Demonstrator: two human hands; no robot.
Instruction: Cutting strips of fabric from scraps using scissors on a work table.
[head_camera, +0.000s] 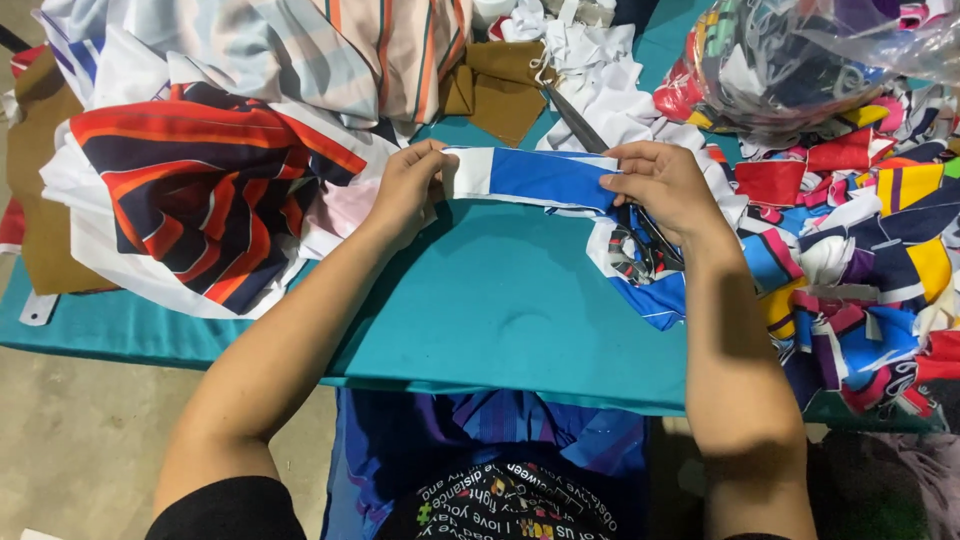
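At frame centre, the left hand (405, 190) and right hand (660, 185) each pinch an end of a blue-and-white fabric strip (535, 178), stretched above the teal table (480, 300); scissors (580, 125) lie just behind.

A single view is given, taken from a camera worn on the person's head. It is aimed steeply downward and forward over a teal cloth-covered table (500, 300), whose near edge is crossed low in the frame. The scene is seen from close range, with both forearms entering from below. No second view is provided.
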